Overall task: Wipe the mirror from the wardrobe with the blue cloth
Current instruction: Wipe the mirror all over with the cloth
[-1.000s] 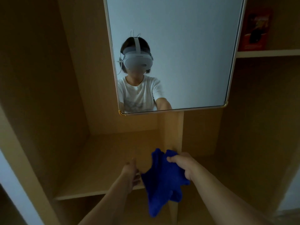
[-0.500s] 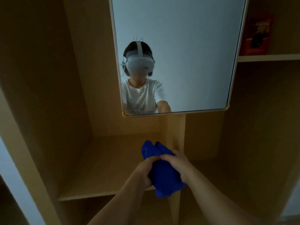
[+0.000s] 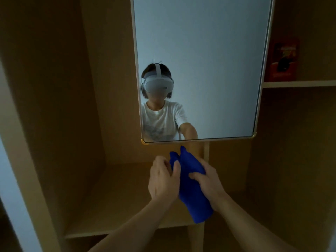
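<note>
Both hands, left hand (image 3: 163, 179) and right hand (image 3: 209, 180), grip the bunched blue cloth (image 3: 192, 188) below the mirror (image 3: 200, 60), apparently forming a wiping pad.

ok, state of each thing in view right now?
blue cloth: bunched, held by both hands, below the mirror, not touching it
left hand: pinching the cloth's upper edge
right hand: gripping the cloth
mirror: upright in the wardrobe, not yet wiped
red box: standing on the upper right shelf
</note>
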Action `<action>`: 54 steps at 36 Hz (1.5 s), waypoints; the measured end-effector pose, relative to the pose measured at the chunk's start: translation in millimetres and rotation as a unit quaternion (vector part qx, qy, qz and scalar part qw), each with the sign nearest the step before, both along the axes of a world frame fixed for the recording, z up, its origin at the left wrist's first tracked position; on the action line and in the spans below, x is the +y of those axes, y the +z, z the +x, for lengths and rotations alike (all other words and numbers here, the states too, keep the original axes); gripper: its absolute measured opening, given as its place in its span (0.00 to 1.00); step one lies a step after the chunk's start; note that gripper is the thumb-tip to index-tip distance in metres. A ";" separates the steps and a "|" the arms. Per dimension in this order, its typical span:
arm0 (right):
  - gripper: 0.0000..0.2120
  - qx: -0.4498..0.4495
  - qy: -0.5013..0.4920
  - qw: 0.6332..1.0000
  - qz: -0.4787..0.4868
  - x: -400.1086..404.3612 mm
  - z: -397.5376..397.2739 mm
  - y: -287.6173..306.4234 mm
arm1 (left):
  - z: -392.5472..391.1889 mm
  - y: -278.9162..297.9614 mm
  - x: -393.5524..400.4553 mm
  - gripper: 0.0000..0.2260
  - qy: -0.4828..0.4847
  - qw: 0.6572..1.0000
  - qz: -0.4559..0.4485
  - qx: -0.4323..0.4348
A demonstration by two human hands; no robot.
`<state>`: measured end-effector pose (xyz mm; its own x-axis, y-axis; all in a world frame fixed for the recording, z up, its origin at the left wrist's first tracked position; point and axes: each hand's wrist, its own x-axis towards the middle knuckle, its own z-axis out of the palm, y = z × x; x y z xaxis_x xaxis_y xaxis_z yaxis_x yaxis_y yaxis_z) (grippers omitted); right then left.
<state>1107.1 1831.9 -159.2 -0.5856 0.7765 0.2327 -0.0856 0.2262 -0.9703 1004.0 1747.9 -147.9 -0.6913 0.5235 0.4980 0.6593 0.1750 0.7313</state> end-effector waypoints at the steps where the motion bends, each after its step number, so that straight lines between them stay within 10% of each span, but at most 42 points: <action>1: 0.24 -0.030 -0.020 0.994 0.101 -1.5 0.8 1.5 | 0.6 4.9 -4.2 0.08 -0.003 0.997 0.063 0.052; 9: 0.29 -0.070 -0.152 0.815 0.555 -26.5 -0.9 10.9 | -15.0 106.1 -0.9 0.07 0.058 0.935 0.331 0.110; 16: 0.28 -0.054 -0.195 0.691 0.694 -31.0 -21.2 52.1 | -62.0 171.9 14.1 0.17 -0.095 0.943 0.220 -0.230; 23: 0.30 -0.173 -0.186 0.607 0.753 -31.2 -49.4 65.7 | -73.1 178.3 13.0 0.22 -0.069 0.954 0.176 -0.234; 45: 0.30 -0.219 -0.340 0.579 0.708 52.5 16.6 32.4 | -72.4 168.3 32.6 0.21 -0.050 0.930 0.285 -0.228; 54: 0.35 -0.205 -0.395 0.693 0.567 35.3 23.0 34.8 | -75.1 171.1 25.1 0.21 -0.073 0.941 0.241 -0.225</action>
<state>1130.0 1867.2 -124.4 -0.2779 0.3468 0.8958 0.7300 0.6824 -0.0377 929.0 1773.0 23.2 -0.8274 0.4173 0.3759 0.2551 -0.3170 0.9135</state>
